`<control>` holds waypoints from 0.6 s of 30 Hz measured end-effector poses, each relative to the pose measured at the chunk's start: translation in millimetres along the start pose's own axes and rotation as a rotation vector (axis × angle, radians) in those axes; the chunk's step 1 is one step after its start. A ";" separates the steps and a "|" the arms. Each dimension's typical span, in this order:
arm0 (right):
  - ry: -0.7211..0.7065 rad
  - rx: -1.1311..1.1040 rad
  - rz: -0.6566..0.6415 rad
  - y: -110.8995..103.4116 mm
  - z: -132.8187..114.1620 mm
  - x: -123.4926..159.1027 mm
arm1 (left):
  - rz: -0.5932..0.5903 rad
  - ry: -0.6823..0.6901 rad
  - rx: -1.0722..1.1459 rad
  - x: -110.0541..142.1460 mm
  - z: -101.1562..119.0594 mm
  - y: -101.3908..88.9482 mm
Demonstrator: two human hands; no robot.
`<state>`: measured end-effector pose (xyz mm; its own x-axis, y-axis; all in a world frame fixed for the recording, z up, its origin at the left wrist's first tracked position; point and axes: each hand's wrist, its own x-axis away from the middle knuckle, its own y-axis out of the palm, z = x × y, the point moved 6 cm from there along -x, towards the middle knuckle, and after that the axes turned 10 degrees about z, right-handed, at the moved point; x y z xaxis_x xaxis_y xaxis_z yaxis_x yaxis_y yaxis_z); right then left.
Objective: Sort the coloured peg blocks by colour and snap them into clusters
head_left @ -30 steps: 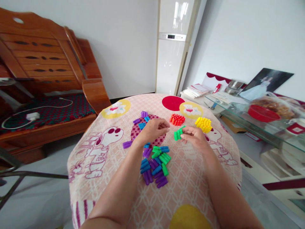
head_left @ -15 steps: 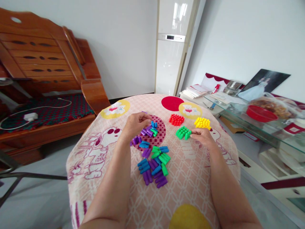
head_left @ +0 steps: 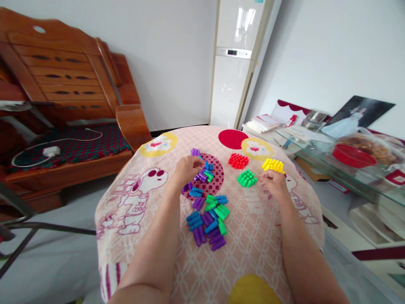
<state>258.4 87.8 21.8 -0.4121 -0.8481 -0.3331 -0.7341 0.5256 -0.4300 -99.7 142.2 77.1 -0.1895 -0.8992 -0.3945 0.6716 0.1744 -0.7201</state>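
My left hand (head_left: 190, 169) reaches over the far pile with its fingers bent in a pinch, beside purple pieces (head_left: 202, 175) and blue pieces (head_left: 209, 166). A bit of blue shows by the fingertips; what they grip is too small to make out. My right hand (head_left: 274, 182) hovers just right of a block of upright green pegs (head_left: 247, 178), fingers drawn together, nothing visible in them. Behind that hand stands a yellow peg block (head_left: 273, 165), and a red peg block (head_left: 238, 160) is farther left. Nearer me lie loose purple pieces (head_left: 217, 242), blue pieces (head_left: 194, 221) and green pieces (head_left: 222, 211).
A patterned cloth (head_left: 253, 253) covers the round table. To the left is a wooden bench (head_left: 63, 80) with a white charger (head_left: 51, 151). On the right, a glass shelf (head_left: 316, 147) holds a red bowl (head_left: 354, 155). A tall white cabinet unit (head_left: 230, 88) stands behind.
My right hand has drawn back from the green peg block, leaving a small gap. My left hand remains at the far pile. The whole view has shifted slightly.
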 end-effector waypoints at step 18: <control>-0.154 -0.174 -0.033 33.5 -72.3 41.0 | -0.075 0.052 0.313 4.5 43.5 39.8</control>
<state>177.9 65.8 54.5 -0.3093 -0.8373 -0.4509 -0.8332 0.4672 -0.2960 -42.6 127.6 71.5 -0.2777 -0.8817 -0.3815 0.8405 -0.0306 -0.5410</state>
